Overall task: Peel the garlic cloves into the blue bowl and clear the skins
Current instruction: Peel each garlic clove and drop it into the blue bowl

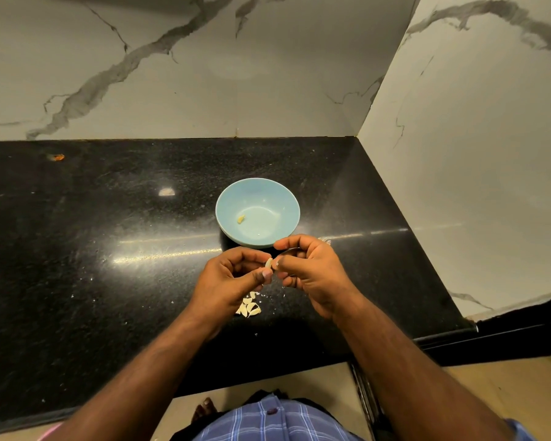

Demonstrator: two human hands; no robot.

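Observation:
A blue bowl point(287, 202) stands on the black counter point(93, 249) with one peeled garlic clove point(240, 219) lying inside it. Just in front of the bowl, my left hand point(229, 281) and my right hand point(312, 275) meet above the counter. Between their fingertips they pinch a pale garlic clove point(268, 262), mostly hidden by the fingers. A small pile of garlic cloves and skins point(249, 307) lies on the counter below my left hand.
Marble walls rise behind the counter and along its right side. Tiny skin flakes are scattered on the counter near the pile. An orange speck point(58, 157) lies far left. The counter's front edge runs just above my torso.

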